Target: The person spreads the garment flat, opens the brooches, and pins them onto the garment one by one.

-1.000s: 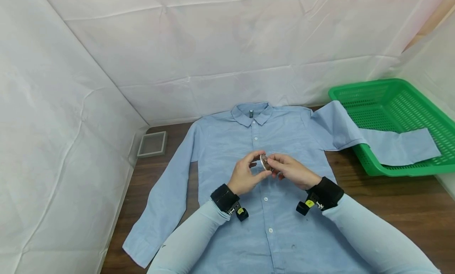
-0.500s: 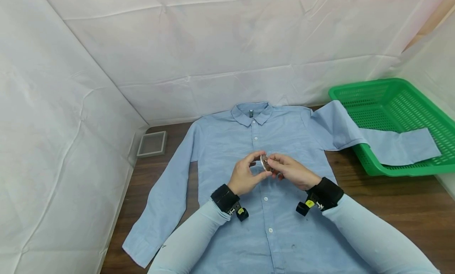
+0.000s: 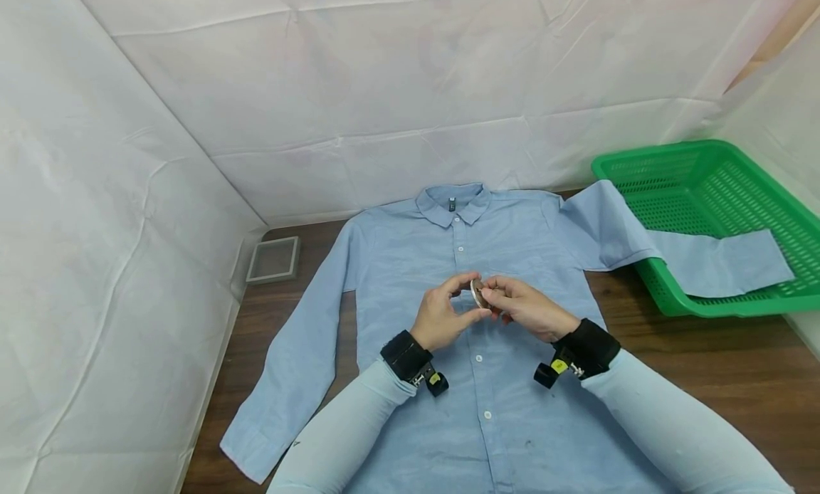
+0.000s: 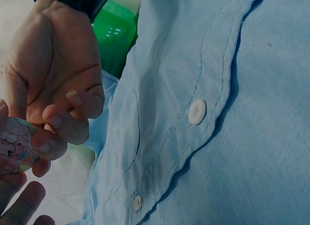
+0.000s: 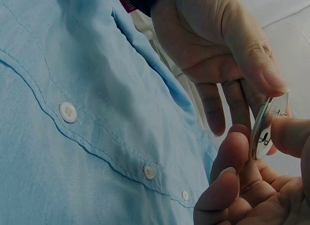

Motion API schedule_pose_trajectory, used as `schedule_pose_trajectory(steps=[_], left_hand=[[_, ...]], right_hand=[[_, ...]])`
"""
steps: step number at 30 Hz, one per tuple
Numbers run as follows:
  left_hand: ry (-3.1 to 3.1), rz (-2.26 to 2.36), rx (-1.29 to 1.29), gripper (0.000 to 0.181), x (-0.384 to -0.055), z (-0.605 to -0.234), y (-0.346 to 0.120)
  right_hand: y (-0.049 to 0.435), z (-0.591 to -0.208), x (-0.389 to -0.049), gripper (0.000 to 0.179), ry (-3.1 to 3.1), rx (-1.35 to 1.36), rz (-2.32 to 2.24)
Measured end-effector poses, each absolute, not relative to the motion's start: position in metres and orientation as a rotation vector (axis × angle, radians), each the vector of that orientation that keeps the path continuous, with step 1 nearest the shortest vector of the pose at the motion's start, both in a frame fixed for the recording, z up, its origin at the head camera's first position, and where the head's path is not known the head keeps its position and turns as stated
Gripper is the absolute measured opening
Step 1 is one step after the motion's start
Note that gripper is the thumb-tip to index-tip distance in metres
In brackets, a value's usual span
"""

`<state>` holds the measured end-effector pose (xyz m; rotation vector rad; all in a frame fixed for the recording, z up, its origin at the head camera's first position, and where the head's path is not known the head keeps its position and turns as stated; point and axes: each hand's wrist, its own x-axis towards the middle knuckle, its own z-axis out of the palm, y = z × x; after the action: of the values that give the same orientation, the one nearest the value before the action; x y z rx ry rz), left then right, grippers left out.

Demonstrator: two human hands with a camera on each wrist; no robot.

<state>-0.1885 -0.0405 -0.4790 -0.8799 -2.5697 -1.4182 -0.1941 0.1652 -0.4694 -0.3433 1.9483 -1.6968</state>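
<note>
A round pin badge (image 3: 477, 293) is held up over the chest of a light blue shirt (image 3: 410, 252). My left hand (image 3: 440, 317) grips its rim between thumb and fingers. With thumb and fingertips, my right hand (image 3: 529, 310) pinches at the back of the badge. The left wrist view shows the printed cartoon front of the badge (image 4: 17, 143), partly covered by fingers. In the right wrist view the metal back of the badge (image 5: 262, 133) faces the right thumb, which covers part of it. White buttons (image 5: 68, 112) run down the shirt front below both hands.
A green basket (image 3: 666, 295) stands at the right, one shirt sleeve (image 3: 724, 263) draped into it. The other sleeve (image 3: 282, 380) stretches left across the brown wooden table (image 3: 711, 366). A small grey framed box (image 3: 274, 259) sits at the back left. White sheeting (image 3: 384, 74) encloses the table.
Almost nothing differs; both hands keep their place over the shirt, and the badge has shifted very slightly to the right between the fingers.
</note>
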Motion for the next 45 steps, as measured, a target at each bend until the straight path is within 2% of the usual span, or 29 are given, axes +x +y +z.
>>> schedule_pose_trajectory(steps=[17, 27, 32, 39, 45], left_hand=[[-2.514, -1.541, -0.918, 0.059, -0.189, -0.471, -0.043], [-2.463, -1.696, -0.946, 0.057, -0.189, -0.467, -0.042], [-2.475, -1.748, -0.962, 0.058, -0.19, -0.466, -0.039], [-2.51, -1.737, -0.955, 0.065, -0.19, -0.466, -0.037], [-2.516, -1.775, -0.915, 0.063, -0.192, -0.467, -0.035]], right_hand=[[0.17, -0.471, -0.197, 0.042, 2.022, -0.39, -1.683], [0.166, -0.467, -0.191, 0.016, 2.48, -0.635, -1.627], [0.165, -0.468, -0.19, 0.007, 2.521, -0.674, -1.644], [0.164, -0.47, -0.19, 0.008, 2.538, -0.711, -1.649], [0.165, -0.47, -0.19, 0.007, 2.544, -0.737, -1.657]])
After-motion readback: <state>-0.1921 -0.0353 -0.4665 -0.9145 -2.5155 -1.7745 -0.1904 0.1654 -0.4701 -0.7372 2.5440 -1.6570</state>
